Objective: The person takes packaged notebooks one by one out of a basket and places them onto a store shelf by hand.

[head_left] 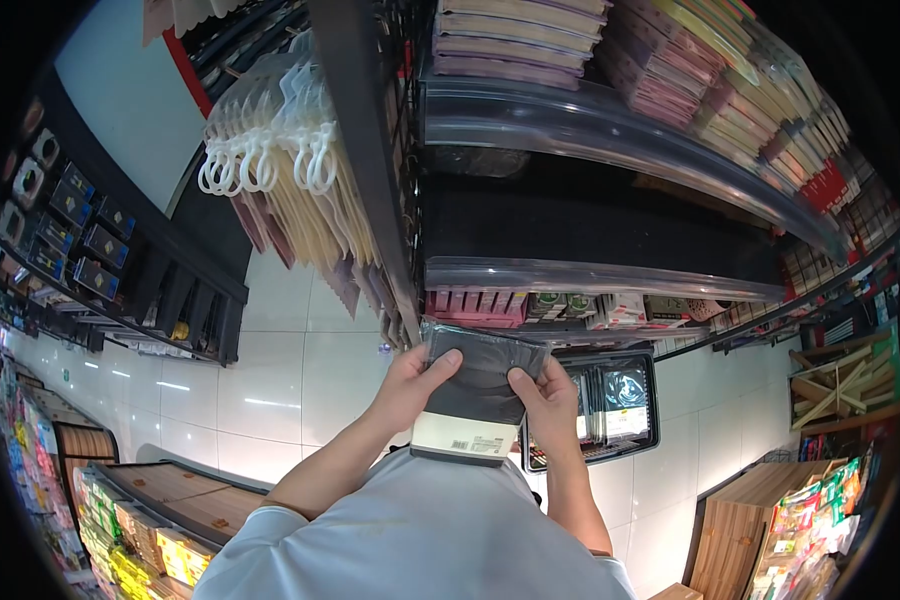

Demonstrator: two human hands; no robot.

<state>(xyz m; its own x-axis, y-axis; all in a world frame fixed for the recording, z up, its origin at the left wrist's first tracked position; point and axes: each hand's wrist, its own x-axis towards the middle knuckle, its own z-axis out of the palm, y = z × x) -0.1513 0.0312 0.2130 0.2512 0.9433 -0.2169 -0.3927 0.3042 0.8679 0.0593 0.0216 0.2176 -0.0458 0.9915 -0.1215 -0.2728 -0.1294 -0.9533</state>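
Near the basket [655, 400], fingers [440, 369] of left hand [404, 392] and right hand [556, 408] pinch the dark pack [482, 376] at opposite sides, thumbs on top; even, light pressure should hold it flat, free of creases.

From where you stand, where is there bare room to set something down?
The black shelf looks bare mid-length, between pastel paper stacks above and pink boxes below. Glossy pale floor tiles lie open left of the right hand and right of the black rectangular basket. Crowded: inside that basket and among the hanging pouches with white loops.
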